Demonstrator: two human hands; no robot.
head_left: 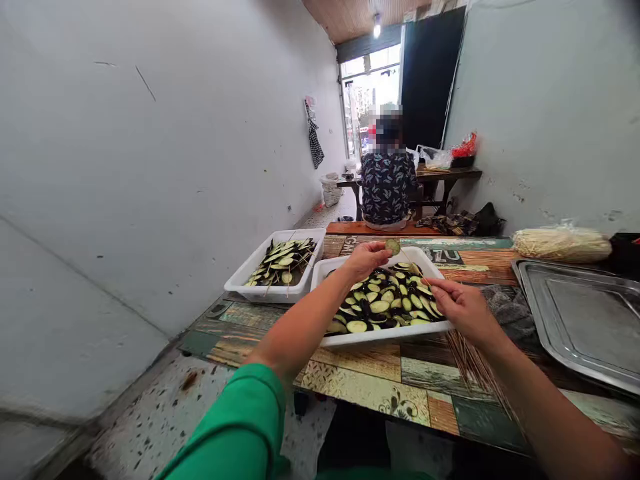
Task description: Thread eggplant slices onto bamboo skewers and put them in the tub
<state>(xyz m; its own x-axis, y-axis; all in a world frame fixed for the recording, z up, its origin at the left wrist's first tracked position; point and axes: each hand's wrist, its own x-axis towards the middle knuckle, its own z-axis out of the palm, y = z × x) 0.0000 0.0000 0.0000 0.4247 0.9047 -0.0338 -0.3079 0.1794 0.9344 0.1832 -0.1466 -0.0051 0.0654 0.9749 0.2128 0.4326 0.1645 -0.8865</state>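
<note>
My left hand [369,260] pinches a round, dull-green eggplant slice [393,247] with a thin dark edge, above the white tub [385,335]; apart, my right hand [463,308] grips a skewer [407,256].

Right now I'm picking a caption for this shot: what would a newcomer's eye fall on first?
Probably the white tray of eggplant slices at mid-picture, with the left hand holding a round slice near its far edge and the right hand gripping a thin skewer at its right side. The green sleeve at lower left stands out too. Further back, a person sits facing away.
</note>
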